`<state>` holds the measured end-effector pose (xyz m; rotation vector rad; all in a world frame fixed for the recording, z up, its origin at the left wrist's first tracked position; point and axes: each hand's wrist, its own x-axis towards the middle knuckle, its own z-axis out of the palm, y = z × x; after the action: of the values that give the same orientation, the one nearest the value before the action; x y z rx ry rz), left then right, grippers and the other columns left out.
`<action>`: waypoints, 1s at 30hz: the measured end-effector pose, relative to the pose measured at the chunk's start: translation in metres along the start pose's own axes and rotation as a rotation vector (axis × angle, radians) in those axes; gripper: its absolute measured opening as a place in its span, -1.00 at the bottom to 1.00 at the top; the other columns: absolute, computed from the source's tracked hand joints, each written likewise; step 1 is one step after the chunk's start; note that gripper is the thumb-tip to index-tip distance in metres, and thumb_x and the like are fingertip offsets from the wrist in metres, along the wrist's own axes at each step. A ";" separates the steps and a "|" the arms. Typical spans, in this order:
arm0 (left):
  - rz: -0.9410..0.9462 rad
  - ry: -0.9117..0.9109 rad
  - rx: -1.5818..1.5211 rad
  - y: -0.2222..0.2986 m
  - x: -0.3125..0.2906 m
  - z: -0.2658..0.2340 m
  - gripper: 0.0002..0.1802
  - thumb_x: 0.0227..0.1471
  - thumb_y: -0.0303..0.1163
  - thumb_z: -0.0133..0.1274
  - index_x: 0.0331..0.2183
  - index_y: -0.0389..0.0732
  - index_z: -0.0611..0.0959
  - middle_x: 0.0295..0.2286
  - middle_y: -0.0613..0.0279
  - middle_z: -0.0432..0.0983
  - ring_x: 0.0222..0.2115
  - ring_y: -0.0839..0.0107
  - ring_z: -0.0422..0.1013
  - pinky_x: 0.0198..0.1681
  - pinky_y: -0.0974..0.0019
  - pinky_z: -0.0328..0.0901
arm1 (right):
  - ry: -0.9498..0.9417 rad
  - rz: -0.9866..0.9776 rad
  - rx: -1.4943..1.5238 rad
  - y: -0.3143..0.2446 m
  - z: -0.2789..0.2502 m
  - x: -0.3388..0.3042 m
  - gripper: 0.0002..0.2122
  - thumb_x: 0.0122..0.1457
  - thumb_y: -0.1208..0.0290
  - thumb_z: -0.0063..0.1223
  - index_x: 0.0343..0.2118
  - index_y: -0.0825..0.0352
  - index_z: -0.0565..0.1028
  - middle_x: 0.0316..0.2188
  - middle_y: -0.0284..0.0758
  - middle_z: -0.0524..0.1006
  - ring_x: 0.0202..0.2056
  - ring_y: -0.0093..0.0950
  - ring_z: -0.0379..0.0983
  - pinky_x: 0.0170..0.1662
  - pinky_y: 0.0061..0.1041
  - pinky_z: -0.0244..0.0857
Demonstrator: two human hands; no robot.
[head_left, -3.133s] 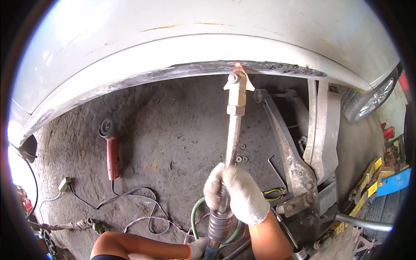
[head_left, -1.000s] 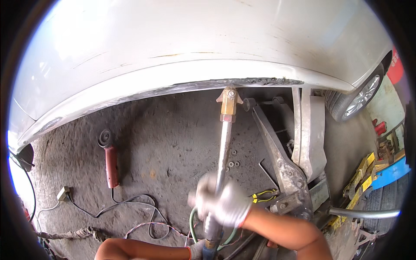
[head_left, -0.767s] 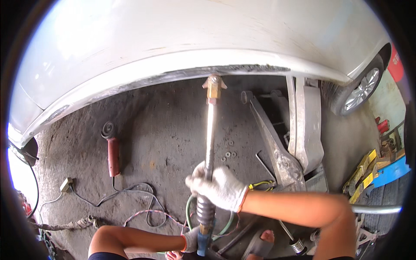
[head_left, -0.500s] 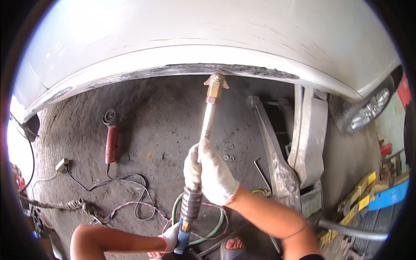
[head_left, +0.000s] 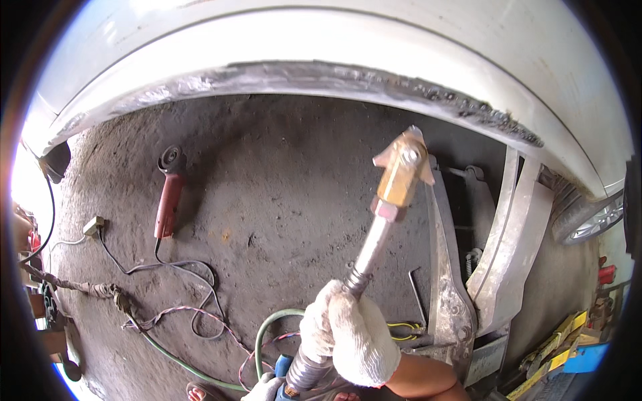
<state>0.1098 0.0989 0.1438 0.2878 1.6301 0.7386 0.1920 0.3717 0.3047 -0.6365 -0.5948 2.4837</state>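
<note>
A slide-hammer dent puller (head_left: 373,247), with a brass-coloured pronged head, a metal rod, a ribbed section and a blue rear handle, slants up and to the right. My right hand (head_left: 351,334), in a white knit glove, is wrapped round its middle. Partly cut off at the bottom edge, my gloved left hand (head_left: 266,389) is closed at the blue handle. The pronged head hangs apart from the white car's lower sill (head_left: 301,77), in front of it and below. Dark, scraped bare metal runs along that sill, roughest toward the right.
A red angle grinder (head_left: 169,207) lies on the stained floor at left, its cord (head_left: 190,267) trailing. A green hose (head_left: 263,334) and twisted wires curl near my feet. Metal lift arms (head_left: 511,247) stand at right beside a hex key (head_left: 417,294). A wheel (head_left: 588,220) is beyond.
The puller's head has come off the sill, back toward me and to the right. My hands have dropped lower in view, and the view itself has shifted.
</note>
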 end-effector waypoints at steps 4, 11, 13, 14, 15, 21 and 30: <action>0.041 -0.097 0.089 0.003 -0.002 0.009 -0.75 0.25 -0.31 -0.26 -0.20 -0.11 0.52 -0.29 0.25 0.36 -0.32 0.46 0.33 -0.30 0.34 0.33 | -0.081 0.114 0.184 -0.011 0.002 0.008 -0.88 0.36 0.29 -0.02 -0.24 0.21 0.40 -0.52 -0.51 0.42 -0.53 -0.67 0.33 -0.51 -0.62 0.24; -0.158 -0.019 -0.218 0.015 -0.003 0.023 -0.75 0.29 -0.25 -0.29 -0.29 -0.06 0.50 -0.44 0.31 0.37 -0.49 0.49 0.32 -0.47 0.36 0.28 | -0.129 0.102 0.046 -0.026 0.008 0.012 -0.85 0.37 0.23 -0.03 -0.23 0.20 0.38 -0.51 -0.51 0.41 -0.53 -0.68 0.32 -0.51 -0.62 0.23; -0.341 0.013 -0.502 0.017 -0.002 0.024 -0.72 0.31 -0.21 -0.31 -0.34 -0.03 0.49 -0.55 0.38 0.36 -0.60 0.53 0.30 -0.59 0.39 0.24 | -0.159 0.079 0.013 -0.024 0.008 0.014 -0.84 0.37 0.23 -0.03 -0.25 0.21 0.39 -0.52 -0.50 0.41 -0.54 -0.67 0.31 -0.50 -0.62 0.23; -0.271 0.002 -0.415 0.010 0.001 0.024 -0.70 0.31 -0.18 -0.31 -0.36 -0.02 0.49 -0.57 0.39 0.35 -0.62 0.53 0.30 -0.60 0.40 0.23 | -0.168 0.062 -0.006 -0.025 0.007 0.014 -0.83 0.37 0.23 -0.04 -0.26 0.22 0.39 -0.52 -0.49 0.41 -0.54 -0.67 0.30 -0.50 -0.62 0.23; -0.198 -0.002 -0.332 -0.001 0.003 0.023 -0.67 0.30 -0.16 -0.31 -0.38 -0.01 0.50 -0.59 0.40 0.35 -0.64 0.52 0.30 -0.62 0.40 0.21 | -0.206 0.058 0.000 -0.024 0.005 0.015 -0.83 0.36 0.25 -0.01 -0.26 0.24 0.39 -0.51 -0.48 0.41 -0.53 -0.67 0.31 -0.48 -0.61 0.24; -0.429 0.011 -0.490 0.036 -0.003 0.026 -0.59 0.28 -0.05 -0.27 -0.48 0.01 0.53 -0.68 0.46 0.32 -0.72 0.53 0.25 -0.69 0.41 0.10 | -0.322 0.035 -0.622 -0.010 -0.004 0.007 -0.90 0.18 0.50 0.21 -0.36 0.32 0.47 -0.50 -0.45 0.48 -0.41 -0.70 0.41 -0.34 -0.59 0.35; -0.038 0.100 -0.190 -0.010 -0.006 0.019 -0.87 0.13 -0.41 -0.02 -0.32 -0.19 0.60 -0.55 0.26 0.48 -0.54 0.35 0.34 -0.45 0.22 0.25 | -0.404 -0.269 -0.834 -0.006 0.009 0.011 -0.90 0.14 0.59 0.14 -0.41 0.32 0.43 -0.52 -0.37 0.48 -0.46 -0.57 0.45 -0.34 -0.50 0.37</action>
<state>0.1309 0.0933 0.1424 0.0847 1.6412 0.8835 0.1808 0.3800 0.3114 -0.2863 -1.7821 2.0468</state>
